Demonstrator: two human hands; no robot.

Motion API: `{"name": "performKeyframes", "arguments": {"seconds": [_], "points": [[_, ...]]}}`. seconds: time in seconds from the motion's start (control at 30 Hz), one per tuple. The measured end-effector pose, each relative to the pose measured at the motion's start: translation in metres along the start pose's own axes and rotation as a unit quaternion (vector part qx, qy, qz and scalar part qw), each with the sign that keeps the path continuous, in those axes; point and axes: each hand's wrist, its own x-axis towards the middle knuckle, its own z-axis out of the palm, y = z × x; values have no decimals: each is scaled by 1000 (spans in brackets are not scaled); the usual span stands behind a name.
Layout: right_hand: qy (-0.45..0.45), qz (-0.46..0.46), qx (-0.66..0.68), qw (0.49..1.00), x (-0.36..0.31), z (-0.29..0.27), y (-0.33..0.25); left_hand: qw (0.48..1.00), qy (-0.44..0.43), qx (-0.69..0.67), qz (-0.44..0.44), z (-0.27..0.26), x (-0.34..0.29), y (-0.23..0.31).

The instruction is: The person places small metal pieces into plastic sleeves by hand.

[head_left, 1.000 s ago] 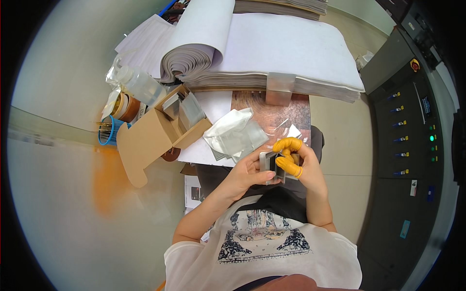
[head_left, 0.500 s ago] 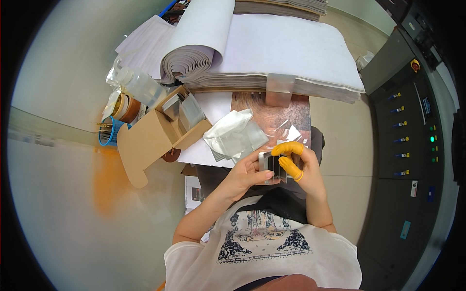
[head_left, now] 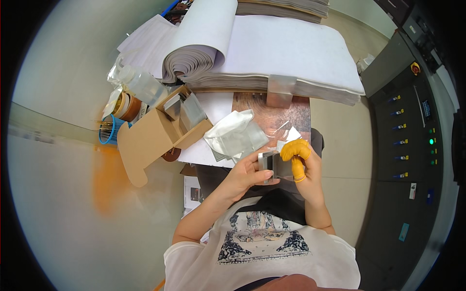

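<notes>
My left hand (head_left: 246,173) is closed around a small stack of flat rectangular pieces (head_left: 268,167), silvery at the edge and dark on the side facing right. On my right hand (head_left: 307,167), the thumb and a finger wear yellow finger cots. Those two fingertips pinch a thin, greyish, see-through plate (head_left: 284,169) at its right edge, just right of the stack. Whether the plate still touches the stack I cannot tell. Beyond my hands, a crumpled clear plastic bag (head_left: 237,135) lies on the table.
An opened cardboard box (head_left: 165,131) with grey plates inside stands left of the bag. Behind it are a translucent bottle (head_left: 145,85), tape rolls (head_left: 128,107) and a blue pen holder (head_left: 110,130). Thick paper stacks (head_left: 291,48) fill the back. A dark control cabinet (head_left: 403,194) stands at right.
My right hand has moved slightly right and away from the stack, with the thin plate between its yellow-tipped fingers. The left hand keeps its hold in about the same place.
</notes>
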Motion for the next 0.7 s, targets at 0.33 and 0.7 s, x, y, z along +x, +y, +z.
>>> {"name": "performKeyframes", "arguments": {"seconds": [0.33,0.7], "points": [[-11,182,91,979,4,8,-10,1000,-2,20,0,-4,3,-6],[-39,192,112,974,3,5,-3,1000,-16,24,-3,-8,5,-8]]}}
